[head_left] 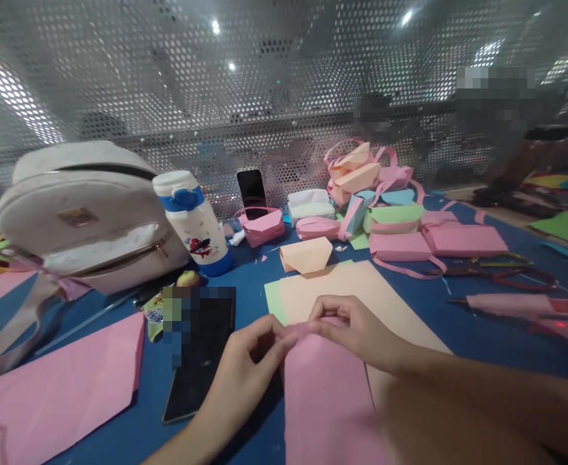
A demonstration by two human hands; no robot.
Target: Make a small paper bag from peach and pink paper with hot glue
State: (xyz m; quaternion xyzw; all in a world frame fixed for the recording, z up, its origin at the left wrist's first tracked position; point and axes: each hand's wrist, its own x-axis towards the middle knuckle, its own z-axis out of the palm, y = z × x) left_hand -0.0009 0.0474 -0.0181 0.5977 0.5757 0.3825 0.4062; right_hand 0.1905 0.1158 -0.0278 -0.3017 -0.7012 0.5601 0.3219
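A long pink sheet of paper (327, 394) lies in front of me, its far edge pinched by both hands. My left hand (250, 361) is closed on the far left corner, thumb and fingertips together. Beside it, my right hand (356, 329) grips the same edge a little to the right. Fingers partly cover the edge, so I cannot tell how it is folded there. Beneath the pink paper are a peach sheet (381, 290) and a light green sheet (275, 300).
A pink glue gun (526, 305) and scissors (521, 274) lie right. Folded paper bags (400, 248) stand behind. At left are a dark tablet-like device (197, 361), a water bottle (194, 226), a backpack (85, 213) and pink paper (66, 387). A phone (252, 192) leans against the perforated metal screen (284, 77).
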